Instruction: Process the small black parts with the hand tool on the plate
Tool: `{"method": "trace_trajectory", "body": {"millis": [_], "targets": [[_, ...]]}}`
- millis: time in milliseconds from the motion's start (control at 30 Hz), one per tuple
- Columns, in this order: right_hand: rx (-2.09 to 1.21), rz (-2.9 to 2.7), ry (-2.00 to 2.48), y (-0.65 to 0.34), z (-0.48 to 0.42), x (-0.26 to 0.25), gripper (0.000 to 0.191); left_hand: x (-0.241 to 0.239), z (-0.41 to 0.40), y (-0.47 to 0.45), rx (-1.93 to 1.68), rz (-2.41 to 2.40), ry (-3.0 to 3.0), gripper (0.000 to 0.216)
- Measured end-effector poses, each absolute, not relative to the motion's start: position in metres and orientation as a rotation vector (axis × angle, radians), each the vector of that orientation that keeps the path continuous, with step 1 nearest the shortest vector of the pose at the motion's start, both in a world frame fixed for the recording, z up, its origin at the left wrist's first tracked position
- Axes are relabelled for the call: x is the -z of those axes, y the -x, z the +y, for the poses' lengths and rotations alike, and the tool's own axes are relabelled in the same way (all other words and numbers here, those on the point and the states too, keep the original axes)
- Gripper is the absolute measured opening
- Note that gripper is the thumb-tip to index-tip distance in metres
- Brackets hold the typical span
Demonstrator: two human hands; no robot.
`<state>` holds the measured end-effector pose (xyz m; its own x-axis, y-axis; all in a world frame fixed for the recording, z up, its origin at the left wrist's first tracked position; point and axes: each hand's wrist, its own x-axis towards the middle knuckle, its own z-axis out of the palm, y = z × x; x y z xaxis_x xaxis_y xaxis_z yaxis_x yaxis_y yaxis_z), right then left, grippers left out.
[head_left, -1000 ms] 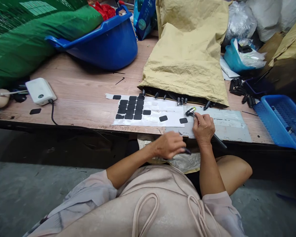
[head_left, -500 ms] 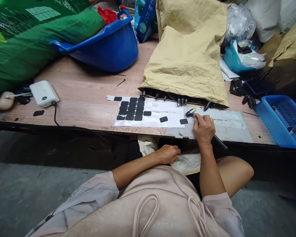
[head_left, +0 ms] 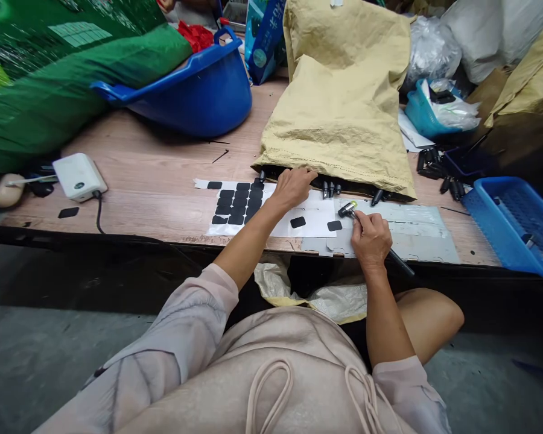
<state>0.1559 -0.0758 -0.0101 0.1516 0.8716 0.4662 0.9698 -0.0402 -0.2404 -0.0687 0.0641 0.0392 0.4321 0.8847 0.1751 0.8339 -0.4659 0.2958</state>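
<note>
My right hand (head_left: 370,240) is closed round the dark handle of a small hammer (head_left: 348,209) whose yellow-tipped head rests on a grey sheet (head_left: 416,232) at the table's front edge. My left hand (head_left: 293,185) reaches to the open mouth of a tan sack (head_left: 344,114), fingers curled over the small black parts (head_left: 330,188) that spill from it; whether it holds one is hidden. Left of it lies a white backing sheet (head_left: 317,211) with several black rounded pads (head_left: 239,204), two loose pads near the hammer.
A blue tub (head_left: 199,90) and green sacks (head_left: 49,78) stand at the back left, a white adapter (head_left: 78,176) with a cable at the left. A blue basket (head_left: 516,223) sits at the right, black parts (head_left: 434,163) behind it. An open bag (head_left: 335,298) lies on my lap.
My left hand rose from the bag on my lap and reached forward to the sack's mouth. My right hand and the hammer stayed in place.
</note>
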Motion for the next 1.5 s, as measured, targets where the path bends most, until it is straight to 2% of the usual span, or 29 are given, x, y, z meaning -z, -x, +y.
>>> {"method": "trace_trajectory", "body": {"millis": [133, 267, 467, 733, 1033, 1300, 1500], "targets": [[0.255, -1.763, 1.944, -0.156, -0.076, 0.008, 0.033, -0.039, 0.073, 0.063, -0.408, 1.577, -2.502, 0.043], [0.266, -1.756, 1.943, -0.155, -0.076, 0.008, 0.032, -0.038, 0.064, 0.064, -0.560, 1.573, -2.481, 0.025], [0.247, -1.754, 1.946, -0.155, -0.076, 0.009, 0.032, -0.029, 0.028, 0.084, -0.767, 1.547, -2.435, 0.010], [0.245, -1.734, 1.924, -0.156, -0.076, 0.010, 0.034, -0.007, -0.020, 0.073, -0.680, 1.333, -2.259, 0.015], [0.203, -1.753, 1.900, -0.161, -0.074, 0.005, 0.033, 0.000, -0.016, 0.069, -0.654, 1.311, -2.207, 0.020], [-0.037, -1.779, 1.649, -0.143, -0.091, -0.019, 0.036, 0.000, -0.017, 0.069, -0.708, 1.298, -2.176, 0.017], [-0.003, -1.817, 1.580, -0.130, -0.097, -0.023, 0.036, -0.002, -0.017, 0.068, -0.702, 1.311, -2.143, 0.016]]}}
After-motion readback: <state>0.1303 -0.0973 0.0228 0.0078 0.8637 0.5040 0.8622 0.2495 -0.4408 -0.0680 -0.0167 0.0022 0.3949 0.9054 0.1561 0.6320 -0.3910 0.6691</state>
